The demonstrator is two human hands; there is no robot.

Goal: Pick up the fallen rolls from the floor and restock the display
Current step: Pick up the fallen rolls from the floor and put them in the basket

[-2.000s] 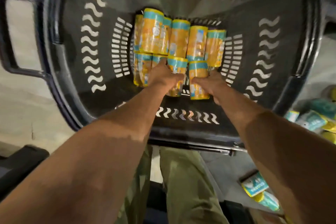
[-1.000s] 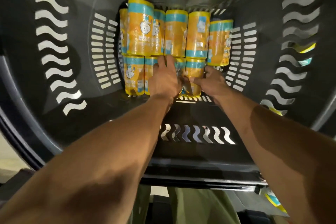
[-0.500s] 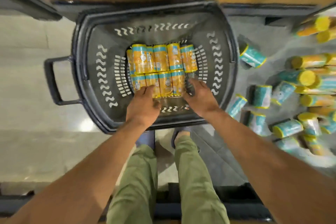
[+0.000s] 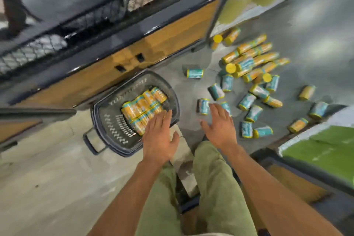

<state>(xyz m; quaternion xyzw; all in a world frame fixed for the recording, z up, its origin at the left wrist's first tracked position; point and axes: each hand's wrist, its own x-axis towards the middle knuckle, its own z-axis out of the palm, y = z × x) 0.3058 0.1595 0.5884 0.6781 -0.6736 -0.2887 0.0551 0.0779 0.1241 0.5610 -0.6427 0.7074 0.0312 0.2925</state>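
A dark plastic basket (image 4: 113, 111) is seen on the floor (image 4: 57, 168), packed with yellow-and-teal rolls (image 4: 142, 108) laid in two rows. The left hand (image 4: 160, 140) is held flat above the basket's near right rim, its fingers (image 4: 162, 120) straight and close together, with nothing gripped. The right hand (image 4: 220, 127) is held over the floor just right of the basket, fingers loosely spread and empty. Further right of the basket, many fallen rolls (image 4: 245, 64) are scattered across the grey floor, some teal, some yellow. Behind the basket, a display unit (image 4: 162, 44) with wood-toned panels is seen, blurred. Green trousers (image 4: 210, 178) are visible on the basket's near side.
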